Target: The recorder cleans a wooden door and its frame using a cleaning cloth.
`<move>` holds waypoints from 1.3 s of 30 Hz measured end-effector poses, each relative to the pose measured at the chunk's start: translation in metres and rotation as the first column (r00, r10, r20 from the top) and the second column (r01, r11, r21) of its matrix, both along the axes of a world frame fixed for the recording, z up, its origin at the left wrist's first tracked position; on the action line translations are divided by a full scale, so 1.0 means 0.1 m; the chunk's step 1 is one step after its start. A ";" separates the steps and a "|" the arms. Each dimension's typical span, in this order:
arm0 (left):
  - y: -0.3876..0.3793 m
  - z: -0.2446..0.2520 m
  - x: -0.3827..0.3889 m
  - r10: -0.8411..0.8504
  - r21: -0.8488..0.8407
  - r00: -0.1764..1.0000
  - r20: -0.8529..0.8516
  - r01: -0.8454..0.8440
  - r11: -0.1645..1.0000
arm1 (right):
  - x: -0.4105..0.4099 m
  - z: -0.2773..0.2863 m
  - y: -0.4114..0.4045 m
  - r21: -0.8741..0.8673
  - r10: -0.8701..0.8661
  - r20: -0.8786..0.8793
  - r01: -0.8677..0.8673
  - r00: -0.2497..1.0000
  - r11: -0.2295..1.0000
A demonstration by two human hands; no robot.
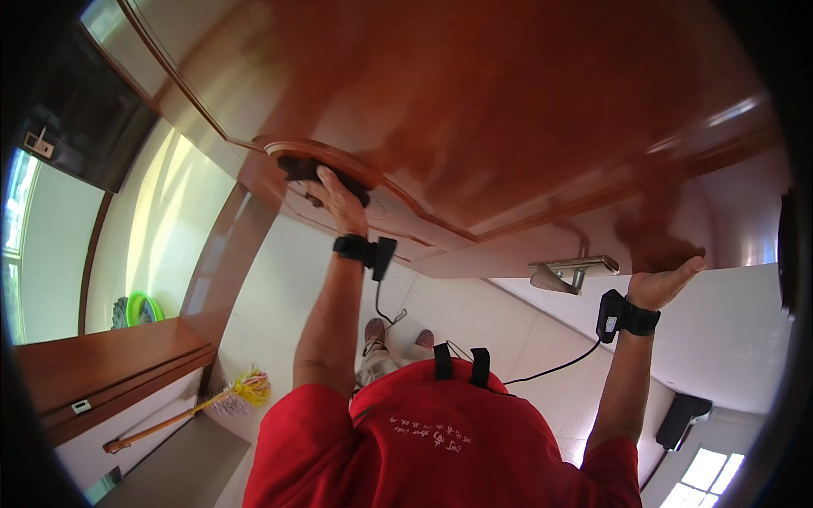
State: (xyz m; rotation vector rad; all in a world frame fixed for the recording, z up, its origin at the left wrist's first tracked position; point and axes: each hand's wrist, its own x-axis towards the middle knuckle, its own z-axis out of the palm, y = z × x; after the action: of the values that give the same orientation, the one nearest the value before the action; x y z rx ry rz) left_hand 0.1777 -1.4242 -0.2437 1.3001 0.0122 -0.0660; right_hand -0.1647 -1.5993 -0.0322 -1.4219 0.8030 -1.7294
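Note:
A glossy reddish-brown wooden door (508, 114) with raised mouldings fills the upper view. My left hand (333, 200) presses a dark cloth (346, 180) against the door beside a curved moulding, its fingers spread over the fabric. At the right, my right hand (664, 282) lies at the door's edge, past the metal lever handle (575, 273); no object shows in it, and its fingertips point away to the right. Both wrists wear black straps with small cabled devices.
A feather duster (248, 388) with a wooden handle leans at lower left. Beyond the wooden door frame (222, 247), a green basin (143, 309) stands on the floor next to a grey cloth or mop head (120, 312). A dark door (82, 108) is at upper left.

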 end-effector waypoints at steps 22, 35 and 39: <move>0.59 -0.89 1.67 -0.158 -0.342 0.957 -0.244 0.068 0.937 | -0.11 -0.12 -0.15 -0.042 0.102 0.060 -0.100 0.993 0.994; -0.05 -1.56 -0.27 -0.348 -0.330 0.602 -0.718 0.146 0.933 | -0.06 -0.09 -0.13 -0.079 0.030 0.003 -0.029 1.000 0.996; -0.26 -1.63 -0.84 -0.407 -0.429 0.500 -0.764 0.076 0.900 | -0.03 -0.07 -0.09 -0.031 0.127 -0.001 -0.127 0.992 0.991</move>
State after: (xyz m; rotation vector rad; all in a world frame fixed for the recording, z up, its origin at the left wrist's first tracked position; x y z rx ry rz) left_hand 0.0934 -1.4502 -0.4063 0.7859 0.6384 -0.9320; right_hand -0.1680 -1.6079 -0.0387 -1.4606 0.6723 -1.6518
